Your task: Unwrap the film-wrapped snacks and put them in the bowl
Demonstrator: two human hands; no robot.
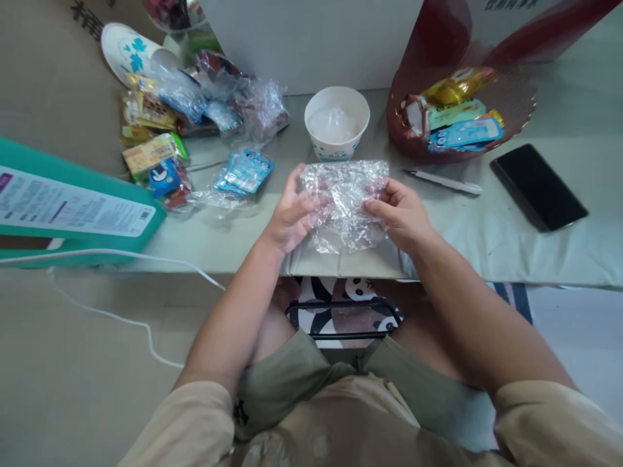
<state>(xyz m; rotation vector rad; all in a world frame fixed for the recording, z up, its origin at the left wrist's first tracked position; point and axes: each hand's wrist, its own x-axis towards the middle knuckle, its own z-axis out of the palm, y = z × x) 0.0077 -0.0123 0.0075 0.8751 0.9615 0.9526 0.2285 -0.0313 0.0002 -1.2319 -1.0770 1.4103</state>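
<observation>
Pinching the crinkled clear wrapper between them, left hand and right hand each grip an edge.

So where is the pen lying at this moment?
The pen lies on the table, right of the right hand, between the red gift bag and the black phone.

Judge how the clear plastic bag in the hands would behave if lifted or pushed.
The bag looks crinkled and thin, so probably floppy and very light. Its glossy film may slip, though the left hand and right hand grip it at both sides. Pushed, it would likely crumple rather than slide.
</observation>
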